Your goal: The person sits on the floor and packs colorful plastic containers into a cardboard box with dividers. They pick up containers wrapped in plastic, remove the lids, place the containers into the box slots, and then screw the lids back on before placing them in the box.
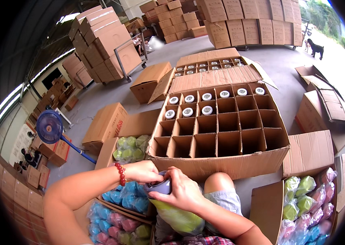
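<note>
Between my knees stands a green container in clear plastic wrap [178, 214], with a grey-purple round rim or collar [160, 186] at its top. My right hand [180, 191] is closed around that collar, thumb in front and fingers behind. My left hand [148, 173], below a red bead bracelet, reaches its fingers into the collar's opening; the fingertips are partly hidden, so whether they grip anything is unclear. Just beyond stands a large carton with cardboard dividers [218, 165]. Several white-rimmed, clear-topped items [206, 97] fill its back row and part of the second row.
Open cartons of plastic-wrapped blue [134, 199], pink and green items stand at left, another [267, 205] at right. Behind the divided carton is a second one [215, 78]. A blue fan [50, 126], loaded carton trolleys [120, 58] and a black dog [314, 48] are farther off.
</note>
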A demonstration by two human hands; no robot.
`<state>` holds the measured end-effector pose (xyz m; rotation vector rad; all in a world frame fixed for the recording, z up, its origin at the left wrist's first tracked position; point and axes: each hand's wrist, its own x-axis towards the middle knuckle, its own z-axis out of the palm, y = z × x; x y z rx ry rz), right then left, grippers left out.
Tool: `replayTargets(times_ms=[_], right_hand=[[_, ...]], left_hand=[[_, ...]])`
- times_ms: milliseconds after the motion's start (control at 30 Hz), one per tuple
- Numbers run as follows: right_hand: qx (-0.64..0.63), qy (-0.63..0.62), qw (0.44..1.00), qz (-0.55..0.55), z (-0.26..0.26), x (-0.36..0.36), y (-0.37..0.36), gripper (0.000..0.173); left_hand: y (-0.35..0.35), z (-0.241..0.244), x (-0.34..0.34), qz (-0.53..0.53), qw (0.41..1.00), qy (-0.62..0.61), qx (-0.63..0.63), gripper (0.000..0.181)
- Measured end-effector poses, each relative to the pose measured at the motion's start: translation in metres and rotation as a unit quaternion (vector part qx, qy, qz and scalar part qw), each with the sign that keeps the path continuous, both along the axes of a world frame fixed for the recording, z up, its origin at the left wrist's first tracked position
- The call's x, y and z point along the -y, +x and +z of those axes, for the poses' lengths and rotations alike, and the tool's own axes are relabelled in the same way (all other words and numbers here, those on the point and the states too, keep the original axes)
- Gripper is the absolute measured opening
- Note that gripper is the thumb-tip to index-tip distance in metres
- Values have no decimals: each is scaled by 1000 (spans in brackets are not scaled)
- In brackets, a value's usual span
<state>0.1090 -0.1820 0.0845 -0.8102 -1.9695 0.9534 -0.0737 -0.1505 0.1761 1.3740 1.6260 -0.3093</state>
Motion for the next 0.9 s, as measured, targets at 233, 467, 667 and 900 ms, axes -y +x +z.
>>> replayTargets(times_ms=[233,467,667,900], right_hand=[[-133,-34,981,140,-11,-20,34,70],[-274,-191,828,450,-24,-23,61,75],[-263,-201,850,409,-26,-5,68,81],[-210,-68,940,259,-14,11,53,75]], left_hand=[[5,34,20,-191,968,145,69,30],[52,67,24,-472,856,181,108,37],[47,59,36,-516,804,271,118,36],[25,37,52,-410,852,314,83,32]])
